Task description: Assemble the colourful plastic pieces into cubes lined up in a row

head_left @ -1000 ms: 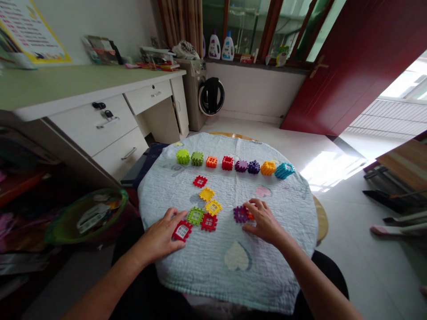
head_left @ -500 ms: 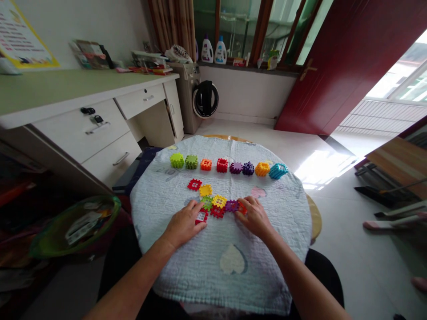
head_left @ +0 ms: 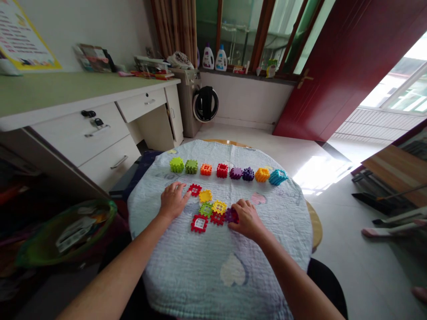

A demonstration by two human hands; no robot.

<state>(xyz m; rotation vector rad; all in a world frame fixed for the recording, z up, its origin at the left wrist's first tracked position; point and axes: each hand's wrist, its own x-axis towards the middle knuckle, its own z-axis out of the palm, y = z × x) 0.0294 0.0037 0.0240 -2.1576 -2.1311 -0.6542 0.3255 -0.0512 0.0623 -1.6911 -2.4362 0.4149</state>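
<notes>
Left grip (head_left: 172,201) flat beside red tile (head_left: 195,190); no legible writing.

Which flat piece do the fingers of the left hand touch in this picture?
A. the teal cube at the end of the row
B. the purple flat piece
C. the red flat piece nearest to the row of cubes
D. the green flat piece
C: the left hand lies flat on the cloth with its fingers at the edge of the red flat piece; the purple piece is under the right hand.
</notes>
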